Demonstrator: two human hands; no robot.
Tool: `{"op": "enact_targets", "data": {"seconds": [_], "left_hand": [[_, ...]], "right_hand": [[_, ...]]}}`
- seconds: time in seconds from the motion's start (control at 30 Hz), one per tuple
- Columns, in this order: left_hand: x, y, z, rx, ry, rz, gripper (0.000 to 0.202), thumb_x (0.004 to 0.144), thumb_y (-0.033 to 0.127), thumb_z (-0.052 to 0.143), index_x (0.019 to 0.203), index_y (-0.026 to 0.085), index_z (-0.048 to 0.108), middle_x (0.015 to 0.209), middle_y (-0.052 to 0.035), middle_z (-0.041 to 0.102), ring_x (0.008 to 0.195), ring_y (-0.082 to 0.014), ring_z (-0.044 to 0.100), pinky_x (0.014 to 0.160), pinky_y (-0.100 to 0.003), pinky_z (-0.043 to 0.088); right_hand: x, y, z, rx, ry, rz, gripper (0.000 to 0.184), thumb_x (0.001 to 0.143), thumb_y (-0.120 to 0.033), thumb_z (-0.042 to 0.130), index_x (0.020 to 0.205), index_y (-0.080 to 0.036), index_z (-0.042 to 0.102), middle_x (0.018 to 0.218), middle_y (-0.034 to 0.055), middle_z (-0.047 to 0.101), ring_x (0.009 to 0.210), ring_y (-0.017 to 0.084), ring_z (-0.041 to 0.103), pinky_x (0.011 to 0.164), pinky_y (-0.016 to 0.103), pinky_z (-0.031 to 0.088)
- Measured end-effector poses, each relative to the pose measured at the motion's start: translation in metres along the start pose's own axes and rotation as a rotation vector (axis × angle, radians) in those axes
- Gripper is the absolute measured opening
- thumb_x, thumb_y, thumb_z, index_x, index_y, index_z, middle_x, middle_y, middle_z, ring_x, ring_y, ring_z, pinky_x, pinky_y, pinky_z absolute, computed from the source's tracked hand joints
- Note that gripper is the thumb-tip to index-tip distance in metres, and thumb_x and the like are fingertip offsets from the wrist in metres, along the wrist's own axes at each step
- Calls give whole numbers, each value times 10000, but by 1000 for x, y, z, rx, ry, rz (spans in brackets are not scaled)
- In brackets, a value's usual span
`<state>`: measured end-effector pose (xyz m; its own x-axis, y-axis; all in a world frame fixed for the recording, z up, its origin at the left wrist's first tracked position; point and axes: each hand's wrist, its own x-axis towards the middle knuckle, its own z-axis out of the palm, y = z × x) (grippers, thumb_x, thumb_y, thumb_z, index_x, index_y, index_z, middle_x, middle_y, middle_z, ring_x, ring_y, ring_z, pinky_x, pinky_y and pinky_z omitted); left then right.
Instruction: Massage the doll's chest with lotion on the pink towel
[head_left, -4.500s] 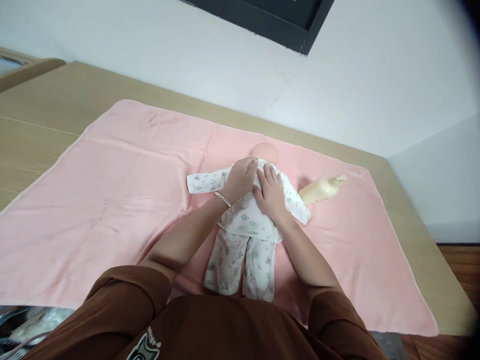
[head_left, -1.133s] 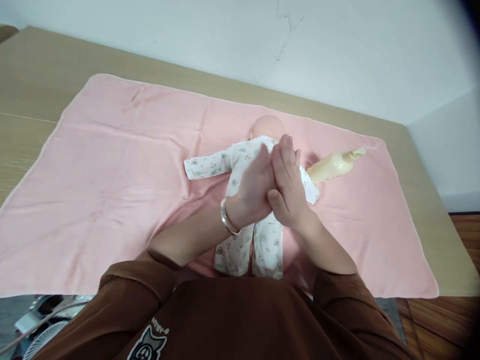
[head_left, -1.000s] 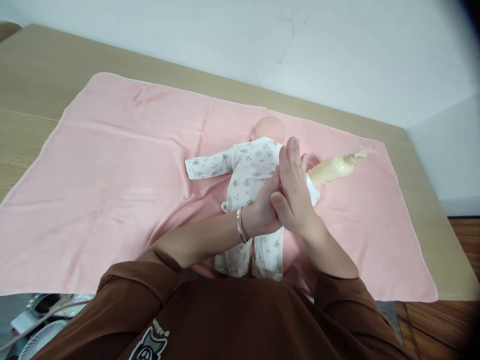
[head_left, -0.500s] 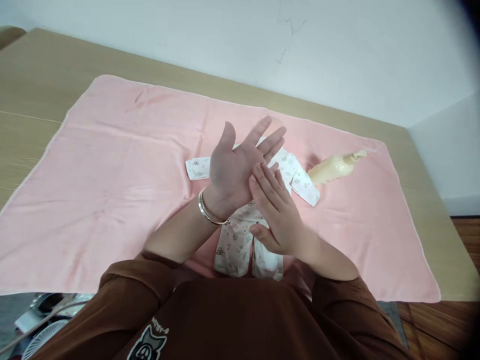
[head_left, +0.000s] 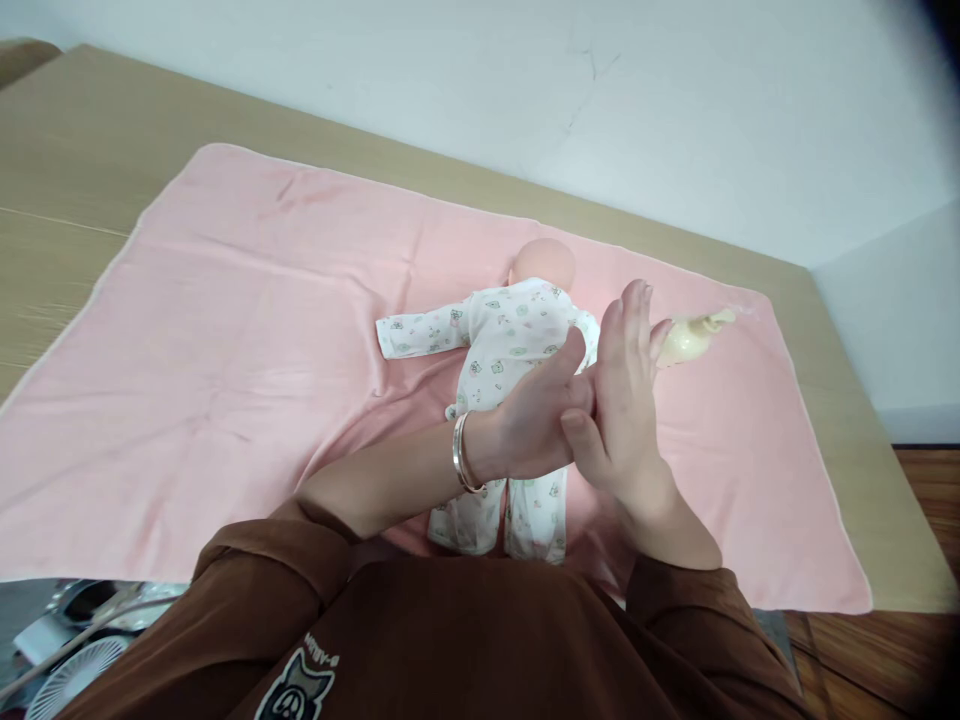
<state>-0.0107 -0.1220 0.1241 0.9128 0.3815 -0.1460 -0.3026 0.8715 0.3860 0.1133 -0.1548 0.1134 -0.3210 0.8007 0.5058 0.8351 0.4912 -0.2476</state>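
My left hand (head_left: 536, 415), with a silver bangle (head_left: 460, 455) at the wrist, meets my right hand (head_left: 626, 415) palm to palm in mid-air. The right fingers stretch upward and the thumb lies over the left palm. The left thumb sticks up, while the other left fingers are mostly hidden behind the right hand. Neither hand holds anything. Beneath them a baby doll (head_left: 499, 340) in white printed clothes lies on a pink blanket (head_left: 247, 330). Its bald head points away from me and no face shows. My hands cover part of its right side and hips.
A cream pump bottle (head_left: 686, 340) lies on the blanket to the right, partly behind my right fingers. The blanket covers much of a wooden table (head_left: 97, 130) against a white wall (head_left: 450, 80). Below the left front edge are a white fan (head_left: 82, 680) and other items.
My left hand has turned from an upward-facing spread palm and shifted right against the right palm. My right hand has swung upright. The doll's head and torso have come into view.
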Motion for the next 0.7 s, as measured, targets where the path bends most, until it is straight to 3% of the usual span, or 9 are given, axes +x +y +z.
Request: {"op": "enact_targets", "data": {"seconds": [0.17, 0.3, 0.43, 0.53, 0.7], "left_hand": [[0, 3, 1, -37, 115, 203, 657, 992, 656, 189, 1404, 279, 535, 1317, -52, 675, 1354, -284, 547, 1171, -457, 433], [-6, 13, 3, -2, 203, 256, 700, 973, 697, 178, 1449, 283, 479, 1406, -36, 620, 1415, -271, 487, 1198, -420, 413], [-17, 28, 3, 76, 202, 300, 697, 956, 719, 215, 1504, 327, 396, 1516, -10, 521, 1475, -254, 407, 1202, -417, 396], [-24, 38, 0, 250, 252, 368, 701, 954, 728, 160, 1453, 339, 463, 1455, -13, 571, 1494, -266, 374, 1172, -458, 408], [-27, 48, -9, 613, 404, 553, 716, 991, 664, 41, 1357, 327, 555, 1281, -33, 663, 1450, -275, 443, 1070, -487, 478]], "right_hand": [[-5, -18, 13, -24, -52, -43, 894, 948, -726, 195, 1605, -229, -151, 1680, 4, -225, 1544, 400, -113, 1257, 670, 0], [-9, -25, 22, -58, -54, -118, 941, 952, -706, 271, 1602, -172, -152, 1700, 86, -133, 1553, 370, -109, 1269, 635, -1], [-12, -28, 26, -70, -58, -147, 927, 960, -688, 296, 1609, -165, -111, 1702, 135, 58, 1569, 333, -55, 1274, 627, 28], [-13, -30, 27, -58, -100, -121, 893, 965, -663, 332, 1615, -163, -25, 1678, 157, 186, 1567, 367, 14, 1252, 667, 95], [-12, -30, 22, 10, -120, -139, 809, 977, -617, 358, 1602, -146, 153, 1659, 160, 252, 1564, 358, 109, 1247, 656, 127]]}}
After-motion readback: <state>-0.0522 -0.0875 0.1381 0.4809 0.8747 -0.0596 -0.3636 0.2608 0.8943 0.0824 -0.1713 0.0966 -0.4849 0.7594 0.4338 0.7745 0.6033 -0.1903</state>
